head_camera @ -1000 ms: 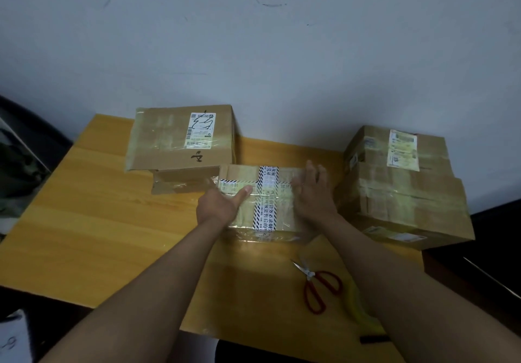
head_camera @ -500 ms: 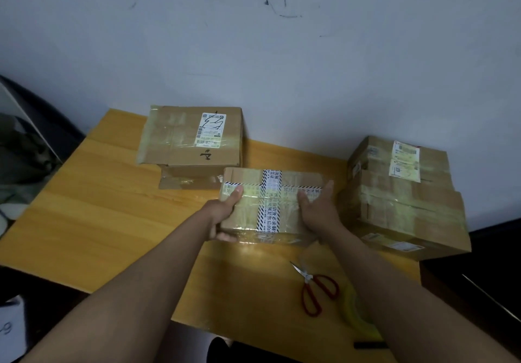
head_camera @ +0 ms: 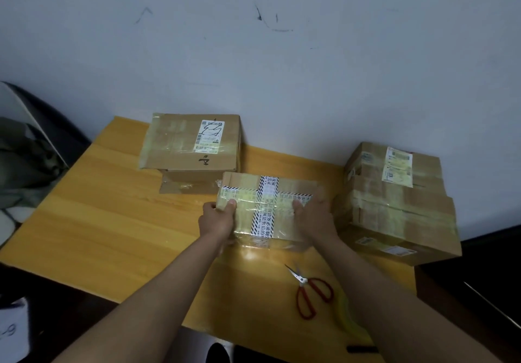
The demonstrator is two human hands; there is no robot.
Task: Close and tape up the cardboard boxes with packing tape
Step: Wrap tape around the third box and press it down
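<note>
Both hands' grip is on the taped box [head_camera: 267, 210] mid-desk: left hand [head_camera: 217, 221] curls round its left end, right hand [head_camera: 317, 218] its right. The wooden desk [head_camera: 112, 221] meets a scuffed white wall [head_camera: 282, 52] behind the box.

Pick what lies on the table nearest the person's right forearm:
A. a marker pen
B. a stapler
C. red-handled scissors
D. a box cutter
C: the red-handled scissors lie on the table just left of the right forearm, blades pointing toward the box that both hands grip.
</note>
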